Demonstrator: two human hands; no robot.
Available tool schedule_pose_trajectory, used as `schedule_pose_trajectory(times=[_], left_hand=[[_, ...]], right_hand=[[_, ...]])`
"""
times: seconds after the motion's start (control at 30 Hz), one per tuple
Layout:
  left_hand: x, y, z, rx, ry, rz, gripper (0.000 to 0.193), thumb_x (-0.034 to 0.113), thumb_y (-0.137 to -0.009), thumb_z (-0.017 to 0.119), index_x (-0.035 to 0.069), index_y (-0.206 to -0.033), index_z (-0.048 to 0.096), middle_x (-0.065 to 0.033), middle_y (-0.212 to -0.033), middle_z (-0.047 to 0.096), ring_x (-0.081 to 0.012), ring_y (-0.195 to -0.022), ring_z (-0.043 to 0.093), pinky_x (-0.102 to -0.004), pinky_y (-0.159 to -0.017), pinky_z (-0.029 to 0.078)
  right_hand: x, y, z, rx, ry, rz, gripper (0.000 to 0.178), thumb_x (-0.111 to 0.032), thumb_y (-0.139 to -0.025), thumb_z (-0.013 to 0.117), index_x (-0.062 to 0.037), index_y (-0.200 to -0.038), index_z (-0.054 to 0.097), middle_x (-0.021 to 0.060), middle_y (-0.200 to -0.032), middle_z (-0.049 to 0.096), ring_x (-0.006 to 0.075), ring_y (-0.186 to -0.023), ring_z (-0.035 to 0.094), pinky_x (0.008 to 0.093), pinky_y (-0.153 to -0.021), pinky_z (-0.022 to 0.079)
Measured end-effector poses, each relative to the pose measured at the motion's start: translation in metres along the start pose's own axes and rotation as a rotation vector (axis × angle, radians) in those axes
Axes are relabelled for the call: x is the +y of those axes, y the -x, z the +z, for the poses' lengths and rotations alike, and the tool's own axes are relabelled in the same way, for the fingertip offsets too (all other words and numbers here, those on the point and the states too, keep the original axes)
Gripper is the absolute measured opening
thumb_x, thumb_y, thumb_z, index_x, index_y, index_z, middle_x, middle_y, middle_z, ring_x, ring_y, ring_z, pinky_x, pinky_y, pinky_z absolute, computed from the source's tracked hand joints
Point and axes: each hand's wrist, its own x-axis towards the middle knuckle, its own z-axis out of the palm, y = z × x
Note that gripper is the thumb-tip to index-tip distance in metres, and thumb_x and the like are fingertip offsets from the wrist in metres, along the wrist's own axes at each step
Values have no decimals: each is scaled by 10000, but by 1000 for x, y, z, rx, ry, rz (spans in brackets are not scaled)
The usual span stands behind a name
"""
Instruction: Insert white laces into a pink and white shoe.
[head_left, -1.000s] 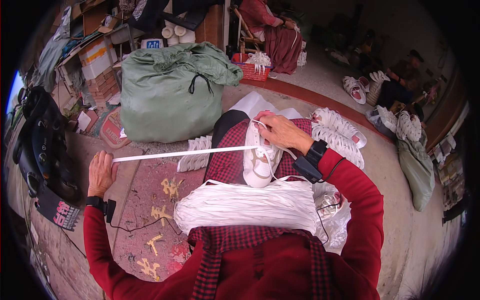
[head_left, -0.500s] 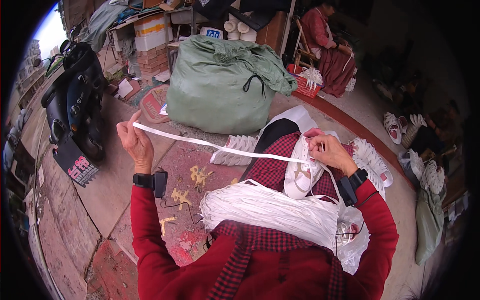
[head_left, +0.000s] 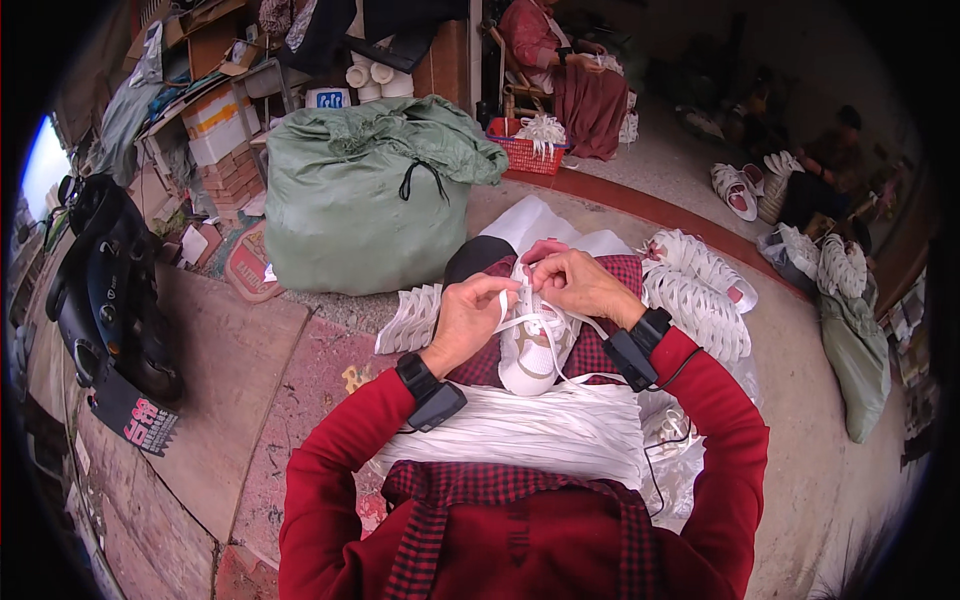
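A white sneaker [head_left: 524, 362] with beige trim rests toe toward me on my checked apron. My left hand [head_left: 468, 315] pinches a white shoelace [head_left: 503, 308] beside the eyelets. My right hand [head_left: 582, 290] is closed at the sneaker's upper opening, fingertips touching the lacing edge; what exactly lies between them is partly hidden. Both hands nearly meet over the tongue. Loose lace loops over the toe and runs off to the right. Across my lap lies a thick bundle of white laces [head_left: 520, 425], just below the sneaker.
Stacked white shoes [head_left: 700, 300] stand right of my lap, and more [head_left: 408, 318] to its left. Ahead sits a large green sack [head_left: 365, 220]. A seated person [head_left: 565, 70] works beyond a red basket [head_left: 530, 152]. A dark scooter [head_left: 110, 290] stands at the left.
My left hand has come in from the far left, where it held the lace stretched out, to the sneaker. The lace is now slack and looped. My view has turned rightward.
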Motion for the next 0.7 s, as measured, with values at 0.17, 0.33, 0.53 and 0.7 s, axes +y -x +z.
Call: schedule_pose_trajectory(times=[0.17, 0.33, 0.53, 0.7], left_hand=[[5, 4, 15, 38, 130, -109, 163, -78, -914, 595, -15, -1020, 700, -9, -893, 661, -56, -806, 625, -213, -709, 512], [-1, 10, 16, 43, 72, -7, 141, -68, -906, 609, 3, -995, 693, -10, -889, 635, -72, -802, 636, -224, -696, 521], [20, 9, 16, 3, -545, 364, 234, -130, -742, 590, 36, -892, 658, -147, -843, 555, -324, -702, 595, -388, -617, 464], [23, 8, 19, -44, -620, 377, 243, -110, -778, 582, 24, -966, 660, -141, -853, 628, -260, -702, 652, -347, -611, 511]], right_hand=[[12, 2, 2, 50, -19, -71, 121, -35, -791, 598, 6, -864, 685, 43, -959, 644, 126, -761, 555, 292, -679, 453], [16, 1, 6, 85, -5, -104, 131, -33, -767, 599, 10, -853, 687, 73, -1094, 630, 164, -770, 582, 303, -695, 467], [18, 2, 7, 87, -63, -102, 140, -24, -766, 604, 17, -867, 693, 76, -1136, 619, 158, -787, 597, 299, -722, 489], [15, 2, 13, 135, -221, 1, 228, 37, -818, 569, 59, -1026, 659, 84, -972, 690, 126, -798, 622, 283, -728, 504]])
